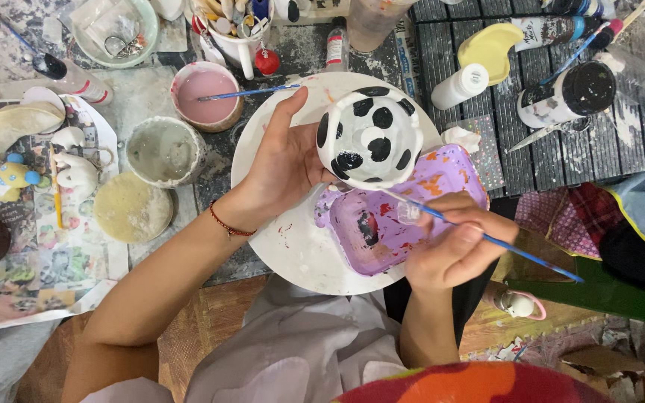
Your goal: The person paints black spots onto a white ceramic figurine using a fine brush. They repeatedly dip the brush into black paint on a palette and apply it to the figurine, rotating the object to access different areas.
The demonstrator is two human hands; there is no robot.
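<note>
Cradling the white bowl with black spots [371,138] above the round white turntable [293,246], the left hand [281,168] grips its left side; the right hand [453,246] pinches a blue paintbrush [487,237], its long axis slanting up-left, tip meeting the bowl's lower edge.

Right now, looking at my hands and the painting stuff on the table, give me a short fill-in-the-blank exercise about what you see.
1. The left hand holds a white bowl painted with ____ spots.
2. The right hand holds a brush with a ____ handle.
3. Under the bowl lies a ____ tray used as a palette.
4. Another brush rests across a cup of ____ liquid.

Missing words: black; blue; purple; pink
</note>
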